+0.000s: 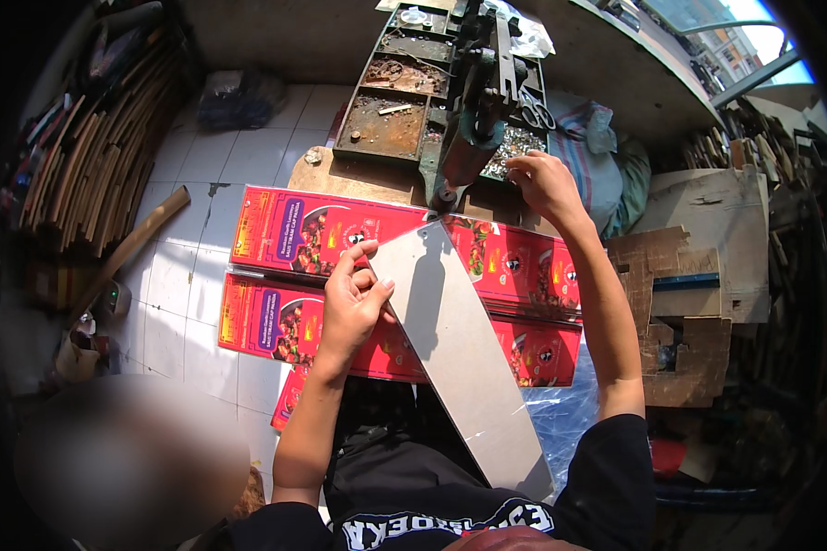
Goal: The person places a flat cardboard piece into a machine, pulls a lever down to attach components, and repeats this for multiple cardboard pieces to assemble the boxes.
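My left hand (351,305) grips the left edge of a long pale grey board (473,386), its thumb on top. The board slants from my lap up to a dark upright hand press (471,147), its narrow far end close under the press tip. A small hole shows near that end. My right hand (544,186) is over a tray compartment of small shiny metal pieces (516,151), fingertips pinched together; whether a piece is between them is too small to see. Under the board lie red printed panels (280,230) with food pictures.
A dark, rusty divided tray (381,129) stands left of the press, and scissors (537,112) lie to its right. Stacked flat boards (110,156) lean at far left near a cardboard tube (142,241). Cut brown cardboard (680,321) and a cloth sack (583,138) are at right.
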A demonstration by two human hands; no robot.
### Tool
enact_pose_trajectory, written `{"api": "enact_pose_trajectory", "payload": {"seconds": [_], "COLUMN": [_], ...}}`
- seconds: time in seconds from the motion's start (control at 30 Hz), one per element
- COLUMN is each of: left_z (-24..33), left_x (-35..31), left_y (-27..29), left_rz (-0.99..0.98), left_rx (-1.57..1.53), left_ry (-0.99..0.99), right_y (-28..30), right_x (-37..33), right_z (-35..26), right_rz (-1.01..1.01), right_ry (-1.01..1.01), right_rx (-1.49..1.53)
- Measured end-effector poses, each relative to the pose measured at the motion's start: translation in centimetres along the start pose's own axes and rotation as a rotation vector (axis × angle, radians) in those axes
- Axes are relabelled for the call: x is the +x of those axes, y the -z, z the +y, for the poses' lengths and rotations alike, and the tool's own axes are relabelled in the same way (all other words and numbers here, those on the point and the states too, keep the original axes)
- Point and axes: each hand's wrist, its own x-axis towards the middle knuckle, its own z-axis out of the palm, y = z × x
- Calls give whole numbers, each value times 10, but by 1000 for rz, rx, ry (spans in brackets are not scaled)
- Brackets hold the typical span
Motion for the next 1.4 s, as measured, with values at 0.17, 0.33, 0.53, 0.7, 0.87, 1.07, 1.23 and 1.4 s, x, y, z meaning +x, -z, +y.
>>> {"api": "enact_pose_trajectory", "payload": {"seconds": [0.17,0.33,0.53,0.7,0.87,1.07,1.23,1.4], "left_z": [-1,2,3,3,3,2,2,0], "left_x": [1,0,-1,-1,-1,0,-1,0], "left_y": [1,1,0,1,2,4,4,3], "left_rz": [-5,-23,-25,-34,-37,-49,-41,-47], "left_rx": [-12,4,-4,-15,-24,-43,-38,-41], "left_ry": [2,9,0,5,7,1,4,-4], "right_y": [-5,-2,-1,-20,-38,-46,-42,-44], "right_x": [17,24,6,-14,-18,-27,-27,-28], "right_z": [10,10,-20,-57,-81,-97,-100,-101], "right_rz": [-87,-62,103,-24,22,269,401,447], "right_ry": [99,111,-24,-115,-113,-5,162,186], "right_rx": [18,39,402,1026,1154,888,451,382]}}
